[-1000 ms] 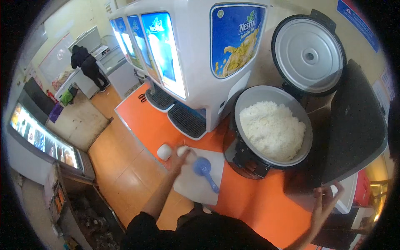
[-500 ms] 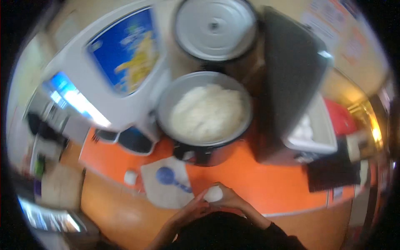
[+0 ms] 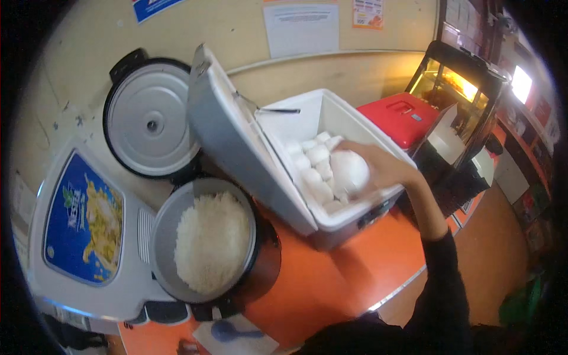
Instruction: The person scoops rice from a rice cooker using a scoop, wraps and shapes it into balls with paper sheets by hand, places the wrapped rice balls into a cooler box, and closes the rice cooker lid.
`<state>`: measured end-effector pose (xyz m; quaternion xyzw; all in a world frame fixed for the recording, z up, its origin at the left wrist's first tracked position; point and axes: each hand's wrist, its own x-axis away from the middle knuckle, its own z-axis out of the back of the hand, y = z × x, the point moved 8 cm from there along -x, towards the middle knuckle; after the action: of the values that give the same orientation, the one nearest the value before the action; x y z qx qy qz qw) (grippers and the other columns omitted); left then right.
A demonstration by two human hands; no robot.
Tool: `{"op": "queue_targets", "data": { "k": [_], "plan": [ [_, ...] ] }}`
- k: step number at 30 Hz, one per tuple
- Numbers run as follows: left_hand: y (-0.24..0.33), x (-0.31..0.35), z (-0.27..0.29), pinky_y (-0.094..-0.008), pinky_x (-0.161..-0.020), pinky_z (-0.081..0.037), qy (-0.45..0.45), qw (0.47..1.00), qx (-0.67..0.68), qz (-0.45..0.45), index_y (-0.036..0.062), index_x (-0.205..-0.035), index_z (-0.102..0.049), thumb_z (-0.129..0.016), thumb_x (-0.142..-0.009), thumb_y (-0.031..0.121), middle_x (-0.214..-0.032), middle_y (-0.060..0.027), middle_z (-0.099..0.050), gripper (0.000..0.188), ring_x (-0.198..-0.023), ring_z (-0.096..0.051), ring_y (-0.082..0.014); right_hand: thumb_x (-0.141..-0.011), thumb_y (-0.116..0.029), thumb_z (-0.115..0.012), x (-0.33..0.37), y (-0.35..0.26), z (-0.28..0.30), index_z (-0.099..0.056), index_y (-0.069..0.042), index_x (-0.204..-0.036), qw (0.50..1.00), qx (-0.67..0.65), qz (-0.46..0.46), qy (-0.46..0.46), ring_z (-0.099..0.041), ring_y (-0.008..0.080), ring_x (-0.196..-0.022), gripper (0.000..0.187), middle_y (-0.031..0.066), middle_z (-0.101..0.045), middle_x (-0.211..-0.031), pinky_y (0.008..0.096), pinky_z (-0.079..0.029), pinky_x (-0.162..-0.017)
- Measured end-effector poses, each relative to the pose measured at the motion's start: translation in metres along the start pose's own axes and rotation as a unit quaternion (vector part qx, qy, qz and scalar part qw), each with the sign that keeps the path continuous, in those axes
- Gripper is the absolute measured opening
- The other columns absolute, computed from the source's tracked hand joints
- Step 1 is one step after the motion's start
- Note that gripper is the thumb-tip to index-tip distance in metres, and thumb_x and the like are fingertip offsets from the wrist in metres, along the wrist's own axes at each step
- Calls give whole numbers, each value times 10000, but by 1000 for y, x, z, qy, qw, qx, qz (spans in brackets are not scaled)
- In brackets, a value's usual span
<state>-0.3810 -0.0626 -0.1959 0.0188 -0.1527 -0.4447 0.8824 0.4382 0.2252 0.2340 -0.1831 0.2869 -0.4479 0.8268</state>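
Note:
My right hand (image 3: 381, 168) reaches into a white-lined cooler box (image 3: 331, 222) and grips a round white wrapped bundle (image 3: 349, 173). Several similar white bundles (image 3: 318, 155) lie under and beside it. At the lower edge, what looks like a small part of my left hand (image 3: 188, 348) shows by a white sheet (image 3: 260, 340); its fingers are too cut off to read. A blue rice scoop (image 3: 228, 331) rests on that sheet. Left of the cooler stands a rice cooker (image 3: 158, 248) with its lid (image 3: 151, 106) up, holding a mound of white rice (image 3: 216, 242).
The cooler's grey lid (image 3: 236, 142) tilts open toward the rice cooker. A white appliance (image 3: 133, 222) with a blue picture panel stands at the left. Behind the cooler are a red case (image 3: 399, 118) and a lit glass display cabinet (image 3: 455, 83). An orange counter (image 3: 290, 296) carries these.
The view has swung right. My hands were together around a white bundle near the counter's front edge; now my right hand has carried a bundle into the cooler, apart from the left.

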Motion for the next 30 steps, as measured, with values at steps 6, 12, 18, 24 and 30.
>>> {"op": "queue_targets", "data": {
  "k": [6, 12, 18, 24, 30],
  "plan": [
    [-2, 33, 14, -417, -895, -506, 106, 991, 73, 39, 56, -1196, -546, -779, -805, 334, -1123, -142, -607, 533, -1052, -575, -254, -435, -277, -849, -159, 223, -45, -557, -25, -1250, 964, 168, -131, -159, -676, 353, -940, 902, 200, -697, -1020, 396, -558, -790],
    [-9, 79, 21, -411, -836, -537, 159, 960, 231, 6, 38, -1086, -629, -795, -794, 325, -976, -141, -684, 443, -940, -624, -251, -404, -278, -822, -229, 382, -112, -568, -48, -1311, 954, 136, -205, -169, -651, 339, -1066, 969, 197, -678, -1142, 389, -542, -861],
    [200, 116, 47, -415, -907, -486, 75, 921, 381, 8, 54, -1191, -542, -777, -804, 320, -1099, -134, -610, 525, -1053, -558, -251, -624, -358, -794, -238, 368, -166, -566, -101, -1336, 855, -276, -331, -289, -597, 315, -1111, 790, 108, -633, -1248, 439, -475, -968],
    [454, 156, 10, -419, -978, -436, -298, 774, 555, -65, 70, -1296, -455, -758, -814, 314, -1222, -127, -537, 620, -1166, -491, -250, -809, -477, -677, -217, 390, -157, -535, -84, -1358, 894, -224, -280, -270, -563, 276, -1183, 690, 126, -589, -1317, 415, -413, -1035],
    [634, 280, -6, -423, -1049, -385, -666, 526, 489, -201, 85, -1401, -368, -740, -825, 309, -1345, -121, -463, 722, -1278, -425, -250, -860, -516, -586, -213, 391, -112, -524, -50, -1366, 930, 65, -241, -271, -502, 292, -1264, 691, 165, -529, -1398, 416, -387, -1062]
  ]
}}
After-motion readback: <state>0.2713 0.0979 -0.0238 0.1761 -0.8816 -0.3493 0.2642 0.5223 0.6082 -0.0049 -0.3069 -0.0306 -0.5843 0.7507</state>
